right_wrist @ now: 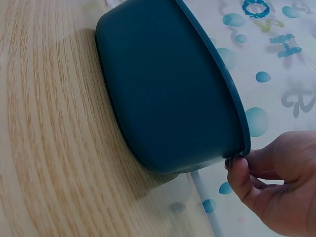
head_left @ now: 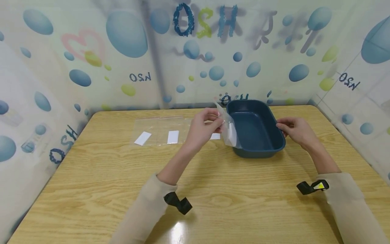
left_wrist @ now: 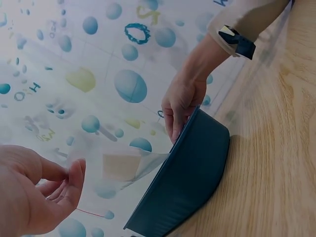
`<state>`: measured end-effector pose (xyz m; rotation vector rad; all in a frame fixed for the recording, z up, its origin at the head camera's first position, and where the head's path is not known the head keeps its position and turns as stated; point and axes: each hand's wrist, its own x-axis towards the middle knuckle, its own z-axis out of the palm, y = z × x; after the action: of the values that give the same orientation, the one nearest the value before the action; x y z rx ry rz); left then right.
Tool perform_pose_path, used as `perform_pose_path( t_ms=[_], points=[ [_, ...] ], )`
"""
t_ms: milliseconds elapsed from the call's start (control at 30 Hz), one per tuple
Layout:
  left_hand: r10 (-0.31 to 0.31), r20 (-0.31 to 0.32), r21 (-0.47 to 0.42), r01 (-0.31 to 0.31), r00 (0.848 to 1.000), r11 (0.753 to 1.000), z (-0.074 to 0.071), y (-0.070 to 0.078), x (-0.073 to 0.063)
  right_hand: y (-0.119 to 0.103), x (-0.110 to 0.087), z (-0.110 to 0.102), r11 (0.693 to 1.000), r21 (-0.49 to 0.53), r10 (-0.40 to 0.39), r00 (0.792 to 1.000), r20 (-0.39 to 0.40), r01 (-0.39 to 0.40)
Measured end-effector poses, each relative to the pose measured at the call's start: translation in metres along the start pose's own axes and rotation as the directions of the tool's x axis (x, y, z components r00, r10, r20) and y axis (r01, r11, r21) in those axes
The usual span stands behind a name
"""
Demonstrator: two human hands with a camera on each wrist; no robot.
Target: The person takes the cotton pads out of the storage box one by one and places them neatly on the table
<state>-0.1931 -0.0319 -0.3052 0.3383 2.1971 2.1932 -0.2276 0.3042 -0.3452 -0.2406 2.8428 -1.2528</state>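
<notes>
Between the thumb and fingers of my left hand (head_left: pixel 204 123) is the edge of a clear plastic bag (head_left: pixel 225 118) with a white card (head_left: pixel 232 134) inside. The bag hangs upright at the left rim of a dark blue plastic basin (head_left: pixel 253 150) and overlaps that rim in the head view. In the left wrist view the card (left_wrist: pixel 121 167) shows through the film, close to the basin wall (left_wrist: pixel 190 177). My right hand (head_left: pixel 295 130) pinches the basin's right rim, with fingertips under the lip in the right wrist view. The basin's visible floor is bare.
Left of the basin, clear zip bags (head_left: pixel 159 123) lie flat on the wooden table (head_left: pixel 122 189), with white cards (head_left: pixel 173 137) in them. Another white card (head_left: pixel 215 136) shows beside my left hand. A patterned curtain (head_left: pixel 170 61) hangs behind the table.
</notes>
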Motion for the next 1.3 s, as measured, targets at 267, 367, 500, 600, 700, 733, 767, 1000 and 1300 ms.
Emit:
perform_pose_path(
  t_ms=[267,367,500,600,700,733,767,1000,1300],
  points=[
    [-0.01,-0.007,0.004,0.01,1.0,1.0,-0.01,0.005,-0.009,-0.001,-0.001,0.0,1.0,-0.002,0.0,1.0,0.003,0.0],
    [-0.019,-0.008,0.005,0.019,1.0,1.0,-0.014,0.004,-0.012,-0.001,-0.001,0.0,1.0,-0.007,-0.005,1.0,-0.002,0.005],
    [-0.035,0.0,0.008,0.035,0.999,0.999,-0.019,0.002,-0.015,0.0,-0.002,-0.001,1.0,-0.007,-0.011,1.0,-0.006,0.011],
    [-0.04,0.009,0.012,0.04,0.999,0.999,-0.024,0.0,-0.017,-0.001,-0.003,-0.001,1.0,-0.005,-0.007,1.0,-0.004,0.007],
    [-0.059,0.012,0.003,0.059,0.998,0.998,-0.027,-0.002,-0.019,-0.001,-0.003,-0.001,1.0,-0.005,0.001,1.0,0.0,-0.001],
    [-0.065,0.012,0.002,0.065,0.998,0.998,-0.028,-0.003,-0.019,0.0,-0.002,-0.001,1.0,-0.005,0.004,1.0,0.001,-0.004],
    [-0.072,0.014,0.0,0.072,0.997,0.997,-0.029,-0.004,-0.019,0.0,-0.002,-0.001,1.0,-0.006,0.006,1.0,0.003,-0.006],
    [-0.089,0.025,-0.007,0.09,0.996,0.996,-0.035,-0.009,-0.023,0.0,-0.001,-0.001,1.0,-0.008,0.017,1.0,0.01,-0.017],
    [-0.085,0.052,-0.004,0.085,0.995,0.996,-0.04,-0.017,-0.029,-0.001,0.0,0.0,1.0,-0.015,0.025,1.0,0.015,-0.025]
  ],
)
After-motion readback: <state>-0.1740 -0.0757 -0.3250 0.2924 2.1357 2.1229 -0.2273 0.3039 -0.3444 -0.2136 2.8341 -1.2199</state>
